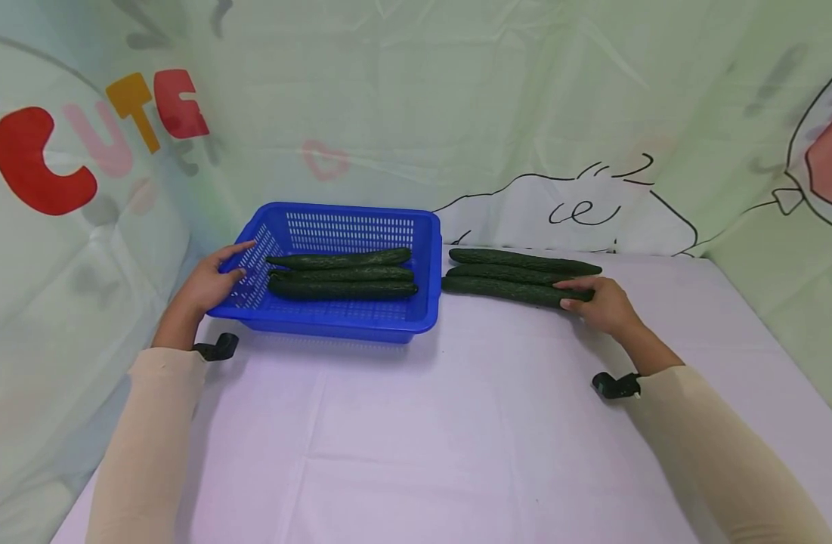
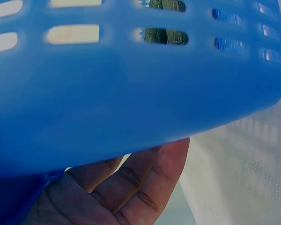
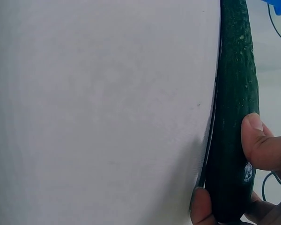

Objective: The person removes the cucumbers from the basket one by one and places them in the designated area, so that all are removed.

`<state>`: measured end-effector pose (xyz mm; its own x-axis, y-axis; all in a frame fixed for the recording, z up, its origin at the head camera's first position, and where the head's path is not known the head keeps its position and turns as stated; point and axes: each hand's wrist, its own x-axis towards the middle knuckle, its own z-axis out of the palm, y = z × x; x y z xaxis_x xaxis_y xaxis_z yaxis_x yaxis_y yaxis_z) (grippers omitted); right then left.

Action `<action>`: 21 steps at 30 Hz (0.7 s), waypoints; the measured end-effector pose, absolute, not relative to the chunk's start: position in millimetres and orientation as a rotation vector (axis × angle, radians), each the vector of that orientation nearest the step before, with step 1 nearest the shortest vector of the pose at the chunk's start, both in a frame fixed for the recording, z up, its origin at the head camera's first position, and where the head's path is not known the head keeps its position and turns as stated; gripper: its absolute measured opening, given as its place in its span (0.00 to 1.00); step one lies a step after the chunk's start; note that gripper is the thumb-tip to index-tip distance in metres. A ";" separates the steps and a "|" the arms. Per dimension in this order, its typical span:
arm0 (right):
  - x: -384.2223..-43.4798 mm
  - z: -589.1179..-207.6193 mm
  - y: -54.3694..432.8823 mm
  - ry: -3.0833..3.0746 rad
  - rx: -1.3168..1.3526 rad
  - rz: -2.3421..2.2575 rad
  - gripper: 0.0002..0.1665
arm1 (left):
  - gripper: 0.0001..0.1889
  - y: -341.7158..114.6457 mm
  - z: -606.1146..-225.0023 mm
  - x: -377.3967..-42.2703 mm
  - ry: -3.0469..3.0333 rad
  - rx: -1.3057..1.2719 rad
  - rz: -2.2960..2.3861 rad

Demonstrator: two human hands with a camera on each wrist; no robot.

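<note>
A blue plastic basket (image 1: 344, 326) with slotted walls holds three dark green cucumbers (image 1: 341, 290) lying side by side. At its left end, my left hand (image 1: 211, 281) grips the rim, thumb and forefinger on top. The left wrist view shows other fingers (image 2: 150, 183) underneath the blue wall. To the right of the basket, three more cucumbers (image 1: 518, 259) lie close together on the table. My right hand (image 1: 602, 306) holds the nearest cucumber (image 1: 497, 289) by its right end. In the right wrist view, its thumb and fingers (image 3: 267, 147) are around that cucumber (image 3: 232, 93).
A white cloth covers the table (image 1: 402, 438). Printed fabric (image 1: 456, 98) hangs behind the basket and along both sides. The loose cucumbers' left ends lie right beside the basket's right wall. A small black device is strapped to each wrist.
</note>
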<state>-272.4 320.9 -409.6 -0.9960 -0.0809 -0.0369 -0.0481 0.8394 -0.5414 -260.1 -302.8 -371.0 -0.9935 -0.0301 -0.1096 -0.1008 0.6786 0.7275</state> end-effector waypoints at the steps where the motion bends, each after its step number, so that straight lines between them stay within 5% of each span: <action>1: -272.4 -409.7 321.2 2.956 -0.105 -0.864 0.24 | 0.30 -302.9 -370.8 -260.0 2.797 -0.110 1.221; 21: -269.6 -402.7 316.6 2.961 -0.126 -0.748 0.26 | 0.30 -303.2 -371.6 -260.7 2.786 -0.111 1.220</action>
